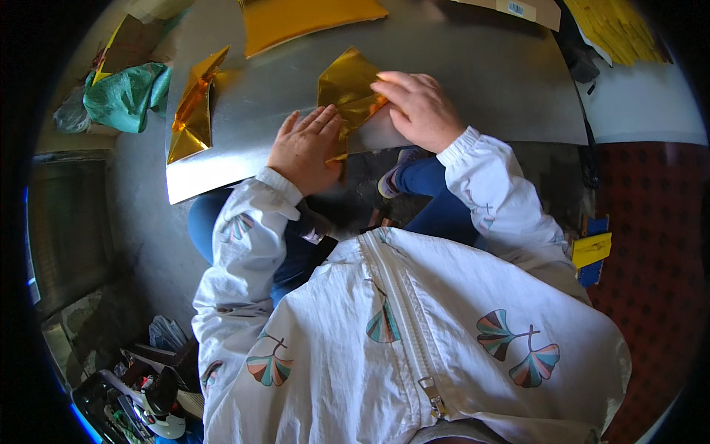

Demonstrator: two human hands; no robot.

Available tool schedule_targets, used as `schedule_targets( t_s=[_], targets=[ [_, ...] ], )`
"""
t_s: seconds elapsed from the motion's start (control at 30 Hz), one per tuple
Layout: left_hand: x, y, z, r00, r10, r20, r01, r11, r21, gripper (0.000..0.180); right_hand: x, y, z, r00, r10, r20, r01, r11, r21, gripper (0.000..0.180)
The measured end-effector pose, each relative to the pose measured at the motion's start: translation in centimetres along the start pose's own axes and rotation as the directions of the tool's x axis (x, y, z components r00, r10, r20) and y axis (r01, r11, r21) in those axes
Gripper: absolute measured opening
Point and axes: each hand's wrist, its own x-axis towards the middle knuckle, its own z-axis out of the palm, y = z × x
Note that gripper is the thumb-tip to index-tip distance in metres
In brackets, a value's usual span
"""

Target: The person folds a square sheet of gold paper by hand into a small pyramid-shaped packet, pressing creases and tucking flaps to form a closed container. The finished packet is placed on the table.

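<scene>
A partly folded sheet of gold foil paper (349, 80) lies at the near edge of the metal table, one corner hanging past it. My left hand (305, 152) rests flat on its lower left part, fingers stretched out and pressed together on the foil. At the sheet's right edge is my right hand (423, 111), its fingers bent over the foil and the thumb close below. Further left on the table stands a folded gold foil piece (194, 111), long and pointed at both ends. Beyond my hands is a stack of flat gold foil sheets (310, 24).
The grey metal table (503, 96) ends just before my knees. A green plastic bag (127, 96) sits past its left side. A cardboard piece (529, 10) lies at the far right, near yellow bundles (614, 29). Low at left is a black bin (111, 407) with mixed things.
</scene>
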Motion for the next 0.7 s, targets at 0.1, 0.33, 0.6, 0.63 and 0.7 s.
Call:
schedule_targets(
  t_s=[0.1,0.33,0.6,0.63,0.7],
  targets=[
    [-0.2,-1.7,-1.1,0.993,0.076,0.089,-0.080,0.996,0.047,0.068,0.6,0.5,0.9,0.964,-0.156,0.216,0.160,0.987,-0.003,0.040],
    [-0.7,-0.4,-1.4,0.996,-0.066,0.065,0.054,0.982,0.179,0.064,-0.2,-0.7,1.5,0.921,-0.160,0.355,0.137,0.987,0.087,0.052],
    [-0.8,5.6,5.4,0.892,-0.188,-0.410,0.171,0.982,-0.078,0.058,-4.1,-2.6,1.6,0.950,-0.254,0.180,0.250,0.967,0.042,0.049],
    [-1.0,4.7,5.6,0.888,-0.160,-0.431,0.132,0.987,-0.094,0.056,-4.0,-2.1,1.5,0.940,-0.285,0.189,0.289,0.957,0.010,0.047],
    [-1.3,3.9,5.9,0.874,-0.170,-0.454,0.105,0.981,-0.164,0.049,-3.5,-1.2,1.3,0.954,-0.259,0.154,0.244,0.964,0.107,0.045]
  ],
)
